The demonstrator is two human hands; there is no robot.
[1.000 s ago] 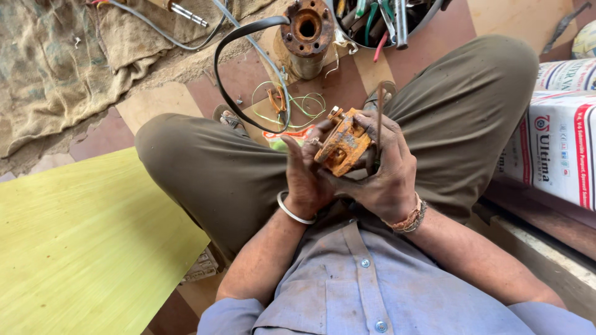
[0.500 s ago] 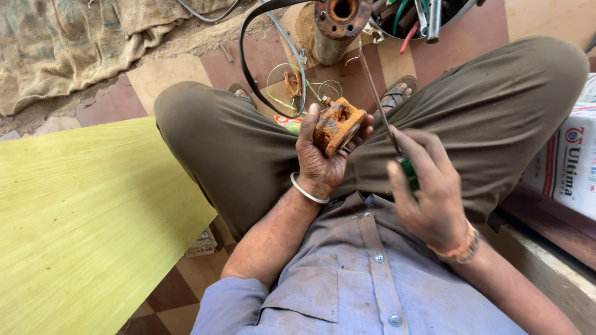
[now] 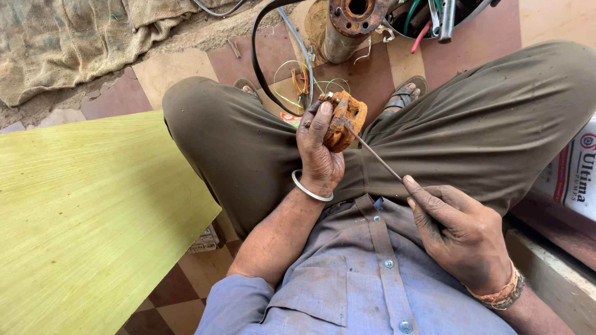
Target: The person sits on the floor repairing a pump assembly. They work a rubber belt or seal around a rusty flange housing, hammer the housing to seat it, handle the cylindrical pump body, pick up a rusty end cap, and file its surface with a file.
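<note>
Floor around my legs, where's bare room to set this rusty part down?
Bare tiles lie between the burlap sacking and the knee, and the yellow-green board is free. It is crowded ahead: wire loops, a black cable, a rusty pipe and a tool bowl.

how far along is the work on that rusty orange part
Done: the rusty orange part is off the floor, gripped in the left hand. In hand: the right hand holds a thin rod with its tip at the part. Left: rust covers it, and the pipe and loose wires lie untouched beyond the legs.
</note>
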